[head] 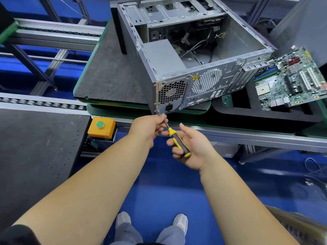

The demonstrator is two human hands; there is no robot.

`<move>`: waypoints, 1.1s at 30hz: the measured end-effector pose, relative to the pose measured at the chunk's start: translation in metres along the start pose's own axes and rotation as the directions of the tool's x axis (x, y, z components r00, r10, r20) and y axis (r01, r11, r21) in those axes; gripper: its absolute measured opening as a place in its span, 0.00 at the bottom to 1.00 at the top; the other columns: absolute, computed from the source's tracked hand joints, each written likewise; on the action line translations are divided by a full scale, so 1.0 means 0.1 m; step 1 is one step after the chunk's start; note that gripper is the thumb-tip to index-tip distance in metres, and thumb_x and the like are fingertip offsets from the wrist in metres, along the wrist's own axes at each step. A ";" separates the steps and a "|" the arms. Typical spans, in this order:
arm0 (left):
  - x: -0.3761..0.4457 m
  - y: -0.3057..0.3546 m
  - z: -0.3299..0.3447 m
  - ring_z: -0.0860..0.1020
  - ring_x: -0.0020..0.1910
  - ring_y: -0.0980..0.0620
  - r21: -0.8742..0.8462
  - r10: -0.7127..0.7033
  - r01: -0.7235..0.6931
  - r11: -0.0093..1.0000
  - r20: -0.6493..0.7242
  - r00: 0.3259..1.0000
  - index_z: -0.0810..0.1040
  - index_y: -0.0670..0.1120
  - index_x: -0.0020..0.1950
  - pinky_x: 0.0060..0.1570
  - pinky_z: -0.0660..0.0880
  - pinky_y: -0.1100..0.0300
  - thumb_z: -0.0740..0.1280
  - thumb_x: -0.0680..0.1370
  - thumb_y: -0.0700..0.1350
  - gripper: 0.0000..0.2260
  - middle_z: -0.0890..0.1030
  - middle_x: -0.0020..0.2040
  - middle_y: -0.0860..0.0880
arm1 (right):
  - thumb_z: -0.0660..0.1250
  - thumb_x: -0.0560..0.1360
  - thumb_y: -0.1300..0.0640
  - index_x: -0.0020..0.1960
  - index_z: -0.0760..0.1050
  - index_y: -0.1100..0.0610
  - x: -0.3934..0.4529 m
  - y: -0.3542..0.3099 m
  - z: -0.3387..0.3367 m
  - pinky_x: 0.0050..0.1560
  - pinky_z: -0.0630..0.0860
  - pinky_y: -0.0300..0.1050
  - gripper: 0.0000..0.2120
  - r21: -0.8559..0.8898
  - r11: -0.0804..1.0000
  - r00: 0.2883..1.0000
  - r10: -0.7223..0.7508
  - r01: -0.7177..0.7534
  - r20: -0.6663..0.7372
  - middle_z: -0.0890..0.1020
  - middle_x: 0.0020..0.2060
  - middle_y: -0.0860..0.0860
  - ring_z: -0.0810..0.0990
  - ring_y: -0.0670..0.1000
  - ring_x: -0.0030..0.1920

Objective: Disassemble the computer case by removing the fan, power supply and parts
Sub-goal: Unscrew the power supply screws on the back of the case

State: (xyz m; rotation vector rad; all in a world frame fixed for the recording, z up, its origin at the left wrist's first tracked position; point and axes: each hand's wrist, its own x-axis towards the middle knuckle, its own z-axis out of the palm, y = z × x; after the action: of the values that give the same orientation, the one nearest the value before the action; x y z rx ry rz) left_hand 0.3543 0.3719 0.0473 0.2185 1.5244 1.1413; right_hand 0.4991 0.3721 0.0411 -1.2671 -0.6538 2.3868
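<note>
The right hand (192,145) grips the yellow-and-black screwdriver (177,141) by its handle, while the left hand (150,127) pinches its shaft near the tip at the near lower corner of the power supply (170,95). Just beyond both hands, the open computer case (194,55) lies on a dark pad (106,71), with a motherboard (290,78) to its right.

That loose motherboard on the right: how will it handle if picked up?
The motherboard is probably stiff and light: a thin flat board. It lies tilted over a foam tray cutout, so pushing may tip it in. Exposed sockets and small parts suggest fragility; grip it by the edges.
</note>
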 end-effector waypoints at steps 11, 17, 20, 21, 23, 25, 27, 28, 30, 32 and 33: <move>0.03 0.02 -0.06 0.82 0.40 0.57 -0.116 -0.057 0.058 0.992 0.005 0.998 0.80 0.44 0.47 0.39 0.78 0.67 0.67 0.80 0.45 0.06 0.84 0.39 0.51 | 0.54 0.84 0.51 0.51 0.78 0.61 0.03 0.10 0.15 0.26 0.58 0.40 0.18 -0.150 0.985 0.982 -0.104 0.080 -0.157 0.70 0.24 0.50 0.59 0.47 0.19; 0.06 0.01 -0.09 0.83 0.36 0.59 -0.135 -0.056 0.060 0.989 0.033 0.998 0.81 0.44 0.46 0.32 0.78 0.68 0.68 0.79 0.45 0.06 0.85 0.37 0.51 | 0.56 0.82 0.49 0.48 0.76 0.51 -0.04 0.08 0.26 0.33 0.68 0.44 0.12 -0.753 0.654 0.875 -0.407 0.078 -0.262 0.77 0.29 0.48 0.71 0.48 0.27; 0.07 0.01 -0.11 0.84 0.35 0.59 -0.148 -0.060 0.066 0.987 0.042 0.997 0.81 0.44 0.47 0.31 0.77 0.68 0.68 0.79 0.45 0.06 0.86 0.37 0.51 | 0.56 0.82 0.46 0.48 0.72 0.49 -0.07 0.14 0.24 0.32 0.66 0.46 0.10 -0.971 0.238 0.772 -0.617 -0.005 -0.155 0.78 0.36 0.48 0.75 0.54 0.38; 0.07 0.01 -0.11 0.84 0.36 0.59 -0.150 -0.064 0.070 0.986 0.045 0.997 0.81 0.44 0.47 0.31 0.77 0.68 0.68 0.79 0.45 0.06 0.86 0.37 0.51 | 0.56 0.82 0.46 0.49 0.71 0.49 -0.07 0.15 0.24 0.30 0.62 0.45 0.09 -0.988 0.152 0.739 -0.660 -0.040 -0.131 0.77 0.37 0.48 0.73 0.54 0.38; 0.06 0.02 -0.10 0.84 0.36 0.60 -0.151 -0.071 0.077 0.985 0.048 0.996 0.81 0.44 0.48 0.31 0.77 0.68 0.68 0.79 0.45 0.05 0.86 0.38 0.51 | 0.56 0.82 0.47 0.50 0.70 0.49 -0.06 0.14 0.26 0.28 0.56 0.43 0.08 -0.995 0.026 0.690 -0.718 -0.097 -0.086 0.75 0.37 0.46 0.71 0.54 0.38; 0.06 0.02 -0.10 0.84 0.36 0.60 -0.154 -0.075 0.081 0.985 0.043 0.996 0.81 0.44 0.48 0.31 0.77 0.68 0.68 0.79 0.45 0.05 0.86 0.38 0.51 | 0.56 0.83 0.47 0.51 0.70 0.50 -0.04 0.16 0.27 0.27 0.54 0.43 0.08 -0.984 -0.083 0.662 -0.748 -0.158 -0.043 0.73 0.38 0.46 0.70 0.53 0.37; 0.04 0.02 -0.09 0.84 0.36 0.60 -0.162 -0.076 0.081 0.983 0.037 0.996 0.81 0.44 0.47 0.32 0.77 0.68 0.68 0.79 0.44 0.05 0.86 0.38 0.51 | 0.55 0.83 0.47 0.52 0.70 0.51 -0.03 0.18 0.27 0.27 0.54 0.42 0.09 -0.964 -0.165 0.646 -0.763 -0.209 -0.010 0.72 0.38 0.47 0.70 0.53 0.36; 0.04 0.02 -0.08 0.84 0.36 0.59 -0.166 -0.074 0.078 0.983 0.032 0.997 0.81 0.44 0.46 0.32 0.77 0.68 0.68 0.79 0.44 0.05 0.86 0.37 0.51 | 0.56 0.83 0.47 0.52 0.70 0.51 -0.02 0.19 0.28 0.27 0.54 0.42 0.09 -0.960 -0.182 0.642 -0.767 -0.214 0.003 0.71 0.38 0.47 0.70 0.53 0.35; 0.03 0.02 -0.07 0.83 0.36 0.59 -0.169 -0.067 0.070 0.983 0.022 0.997 0.81 0.44 0.46 0.32 0.77 0.68 0.67 0.79 0.44 0.05 0.85 0.37 0.51 | 0.57 0.82 0.47 0.52 0.71 0.51 -0.02 0.19 0.27 0.28 0.57 0.43 0.08 -0.982 -0.119 0.653 -0.757 -0.148 -0.007 0.73 0.38 0.46 0.71 0.53 0.36; 0.04 0.02 -0.06 0.83 0.36 0.59 -0.165 -0.065 0.066 0.984 0.013 0.998 0.81 0.44 0.45 0.32 0.76 0.69 0.67 0.80 0.44 0.06 0.85 0.35 0.52 | 0.61 0.80 0.46 0.50 0.72 0.50 -0.01 0.15 0.23 0.32 0.66 0.45 0.08 -0.991 0.135 0.728 -0.678 -0.009 -0.099 0.77 0.38 0.45 0.74 0.52 0.38; 0.04 0.02 -0.06 0.83 0.35 0.60 -0.164 -0.066 0.066 0.984 0.010 0.998 0.80 0.44 0.45 0.31 0.76 0.69 0.67 0.80 0.44 0.06 0.85 0.34 0.52 | 0.62 0.79 0.45 0.49 0.74 0.50 -0.01 0.11 0.22 0.34 0.69 0.46 0.09 -0.933 0.354 0.792 -0.586 0.059 -0.172 0.79 0.36 0.45 0.75 0.50 0.37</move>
State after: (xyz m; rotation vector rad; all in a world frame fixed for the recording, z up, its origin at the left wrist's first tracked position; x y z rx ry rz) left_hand 0.3472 0.3723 0.0454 0.0584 1.4149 1.2056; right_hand 0.4805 0.3574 0.0465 -1.7657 -1.9606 1.1342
